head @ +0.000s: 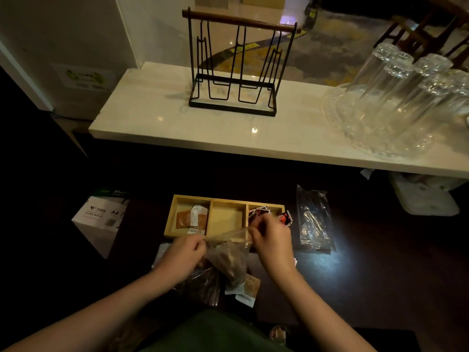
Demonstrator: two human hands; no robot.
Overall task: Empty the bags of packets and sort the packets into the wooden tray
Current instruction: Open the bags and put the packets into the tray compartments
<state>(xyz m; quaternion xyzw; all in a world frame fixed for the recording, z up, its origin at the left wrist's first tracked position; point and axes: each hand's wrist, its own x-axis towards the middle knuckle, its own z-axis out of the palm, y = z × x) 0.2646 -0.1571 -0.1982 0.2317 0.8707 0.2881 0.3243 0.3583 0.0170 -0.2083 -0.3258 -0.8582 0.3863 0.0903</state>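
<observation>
The fingers of the left hand [189, 252] are pinched together on one side of the mouth of a clear plastic bag [229, 260], and the fingers of the right hand [270, 238] are pinched on the other side, so the bag's upper edge is drawn taut between the two hands as a pale, translucent strip. Below that edge the bag hangs crumpled and glossy, bulging with brownish packets that show dimly through the film. It sits just in front of the wooden tray [228, 199], above a dark surface. The tray is light yellow wood with three compartments side by side: the left one holds brown packets [189, 218] and a few white ones, the middle one shows only bare wood, and the right one holds red, black and white packets [258, 212], one of them leaning over the tray's right wall. Near the person, under and beside the bag, loose packets [247, 288] in tan and white lie scattered, next to a second darker bag. To the right of the tray lies an empty clear bag [314, 219], flat and wrinkled, catching the light. A white A4 paper box [99, 219] stands to the left, and beyond, on a pale counter, a black wire rack [236, 67] and upturned glasses [406, 92]
</observation>
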